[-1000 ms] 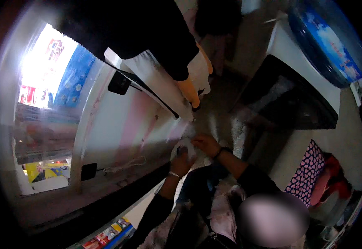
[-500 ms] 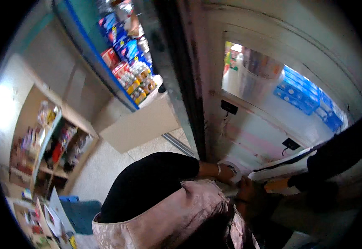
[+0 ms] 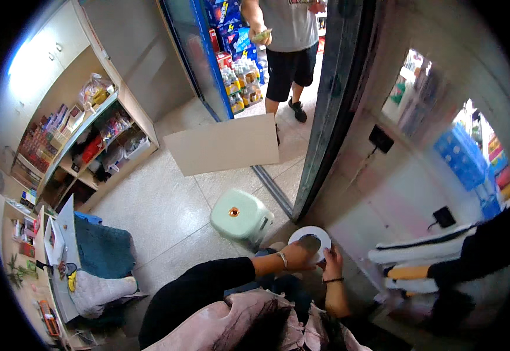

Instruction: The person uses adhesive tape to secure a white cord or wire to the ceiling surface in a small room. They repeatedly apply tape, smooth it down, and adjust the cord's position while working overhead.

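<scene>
A flat white roll, like wide tape (image 3: 310,231), is held low in front of me, its round opening tipped upward. My left hand (image 3: 299,256), with a pale bracelet at the wrist, is closed on its near left side. At the right side, my right hand (image 3: 331,263), with a dark band at the wrist, grips the edge. Some fingers of both hands are hidden by the roll. Just beyond it and to the left stands a pale green stool (image 3: 237,215) with a small brown-rimmed hole in its seat.
A cardboard sheet (image 3: 222,146) stands across part of the doorway. Past it is a person (image 3: 290,41) in a grey shirt, holding something greenish. A glazed white panel (image 3: 354,181) is on my right, near a dark, tan-ended shape (image 3: 471,257). Shelves (image 3: 105,155) line the left.
The view has swung, bringing the stool and the person in the doorway into sight. The roll, partly hidden before, now shows plainly between my hands, which still hold it.
</scene>
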Tool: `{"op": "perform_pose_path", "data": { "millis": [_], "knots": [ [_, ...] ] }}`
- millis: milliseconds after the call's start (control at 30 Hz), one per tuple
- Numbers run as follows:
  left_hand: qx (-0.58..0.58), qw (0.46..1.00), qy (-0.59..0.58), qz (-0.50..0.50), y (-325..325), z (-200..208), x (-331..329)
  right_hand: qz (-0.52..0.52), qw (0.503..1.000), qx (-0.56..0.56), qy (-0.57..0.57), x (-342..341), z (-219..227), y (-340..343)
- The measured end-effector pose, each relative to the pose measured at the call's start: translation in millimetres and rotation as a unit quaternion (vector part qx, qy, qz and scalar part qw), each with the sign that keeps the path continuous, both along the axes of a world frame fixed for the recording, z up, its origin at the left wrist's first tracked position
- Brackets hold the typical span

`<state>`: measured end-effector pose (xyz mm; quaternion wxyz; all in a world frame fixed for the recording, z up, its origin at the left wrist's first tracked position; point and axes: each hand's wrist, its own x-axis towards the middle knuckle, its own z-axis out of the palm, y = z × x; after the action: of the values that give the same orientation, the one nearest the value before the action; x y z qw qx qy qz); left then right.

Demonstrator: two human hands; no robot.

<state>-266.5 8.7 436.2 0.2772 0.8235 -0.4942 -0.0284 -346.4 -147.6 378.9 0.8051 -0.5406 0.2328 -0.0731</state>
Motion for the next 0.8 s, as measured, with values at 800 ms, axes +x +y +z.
{"op": "perform_pose_path", "data": {
  "millis": [800],
  "knots": [
    [-0.206, 0.858, -0.406, 0.235, 166, 262, 384, -0.144, 0.923, -0.355, -0.038, 16, 86, 42]
  ]
}}
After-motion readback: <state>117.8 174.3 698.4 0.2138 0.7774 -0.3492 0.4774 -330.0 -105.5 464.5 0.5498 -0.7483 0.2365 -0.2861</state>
